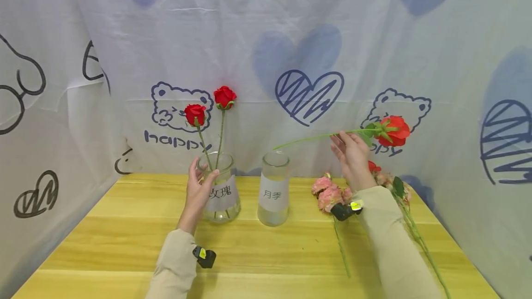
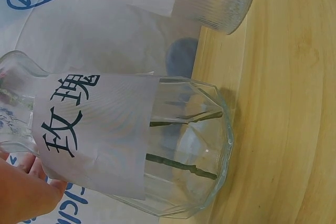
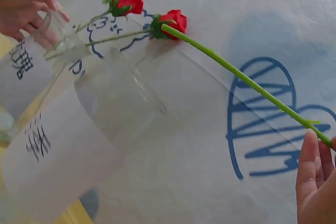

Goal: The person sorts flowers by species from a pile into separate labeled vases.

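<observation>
My left hand [image 1: 200, 193] grips the neck of a glass vase [image 1: 222, 204] with a white label, and two red roses [image 1: 225, 98] stand in it. Their green stems [image 2: 181, 166] reach down inside the glass in the left wrist view. With my right hand [image 1: 353, 158] I pinch the green stem [image 3: 236, 76] of a larger red flower [image 1: 392, 131]. That stem lies nearly level, its cut end just above the mouth of a second, narrower labelled glass vase [image 1: 273, 193]. No flower stands in this narrower vase.
Pink flowers [image 1: 330, 196] lie on the wooden table [image 1: 249, 253] beside my right forearm. Another red bloom [image 1: 374, 166] and long stems [image 1: 420, 239] lie partly behind that arm. A white printed cloth [image 1: 249, 22] hangs behind the table.
</observation>
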{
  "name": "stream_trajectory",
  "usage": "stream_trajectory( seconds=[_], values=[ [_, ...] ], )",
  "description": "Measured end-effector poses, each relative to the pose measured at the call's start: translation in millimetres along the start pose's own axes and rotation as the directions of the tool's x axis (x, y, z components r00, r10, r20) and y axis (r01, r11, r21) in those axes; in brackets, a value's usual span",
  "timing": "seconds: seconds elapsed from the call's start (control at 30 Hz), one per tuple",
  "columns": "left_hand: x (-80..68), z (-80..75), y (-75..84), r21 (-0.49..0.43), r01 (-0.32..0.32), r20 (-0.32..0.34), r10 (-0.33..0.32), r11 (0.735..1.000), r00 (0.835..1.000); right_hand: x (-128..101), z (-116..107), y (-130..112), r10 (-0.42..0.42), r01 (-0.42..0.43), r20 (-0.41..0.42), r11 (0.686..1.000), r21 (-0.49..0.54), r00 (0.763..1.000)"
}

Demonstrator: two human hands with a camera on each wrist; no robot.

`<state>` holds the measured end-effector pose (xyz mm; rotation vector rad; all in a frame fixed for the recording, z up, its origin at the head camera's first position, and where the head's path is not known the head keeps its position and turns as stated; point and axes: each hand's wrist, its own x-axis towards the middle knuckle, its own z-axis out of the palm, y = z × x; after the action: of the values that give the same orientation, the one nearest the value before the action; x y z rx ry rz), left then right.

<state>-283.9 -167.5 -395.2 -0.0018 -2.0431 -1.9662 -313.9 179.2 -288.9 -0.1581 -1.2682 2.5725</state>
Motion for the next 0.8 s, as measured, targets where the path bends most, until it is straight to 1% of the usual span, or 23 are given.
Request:
stream_trajectory(
  seconds=[0.17, 0.43, 0.63, 0.8],
  values=[
    [-0.3, 1.0, 0.3, 0.002, 0.001, -0.007, -0.001, 1.0, 1.0, 1, 23, 9, 0.008, -0.008, 0.011, 1.0, -0.008, 1.0],
    [-0.5, 1.4, 0.3, 0.001, -0.008, -0.012, 0.008, 1.0, 1.0, -5, 53, 30, -0.028, 0.028, 0.045, 1.0, 0.006, 0.999],
    [0.6, 2.1, 0.7, 0.011, -0.012, -0.016, 0.012, 1.0, 1.0, -8, 70, 42, -0.01, 0.01, 0.05, 1.0, -0.009, 0.999],
    [-0.3, 1.6, 0.2, 0.016, -0.011, -0.011, 0.011, 1.0, 1.0, -8, 80, 49, -0.016, 0.017, 0.051, 1.0, -0.011, 0.999]
  ],
)
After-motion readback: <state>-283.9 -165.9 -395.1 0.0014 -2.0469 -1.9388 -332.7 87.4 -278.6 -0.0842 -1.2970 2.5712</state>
